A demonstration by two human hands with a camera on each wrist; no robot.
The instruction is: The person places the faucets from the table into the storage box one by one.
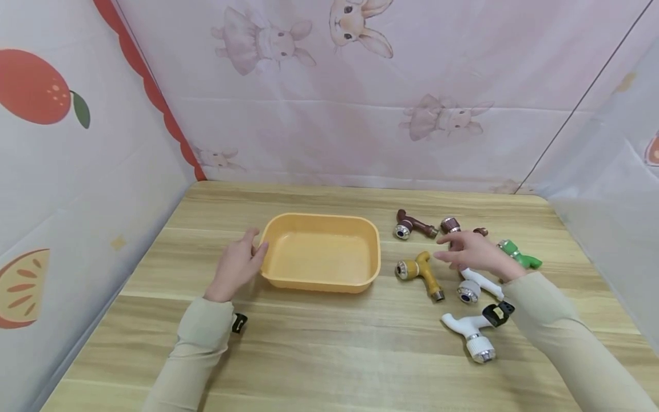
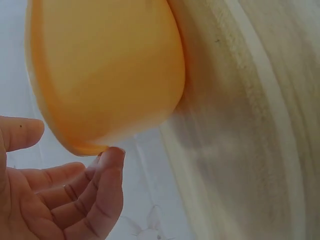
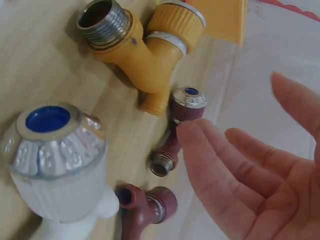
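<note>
An orange-yellow plastic tub [image 1: 321, 252] sits mid-table with nothing in it. My left hand [image 1: 254, 245] rests at its left end, relaxed fingers [image 2: 107, 172] touching the tub's rim [image 2: 90, 147]. My right hand [image 1: 447, 252] hovers open and holding nothing over a cluster of plastic taps right of the tub. Below its fingertips lie a yellow tap [image 1: 419, 270] and a brown tap [image 1: 412, 225]. In the right wrist view the yellow tap [image 3: 140, 45], a white tap [image 3: 55, 160] and two brown taps [image 3: 177, 125] [image 3: 145, 205] lie under my spread fingers [image 3: 225, 165].
A second brown tap [image 1: 453, 224], a green tap [image 1: 517, 254] and two white taps [image 1: 476, 285] [image 1: 471, 332] lie around my right wrist. The wooden table [image 1: 329, 355] is enclosed by printed cloth walls [image 1: 77, 189] on the left, back and right.
</note>
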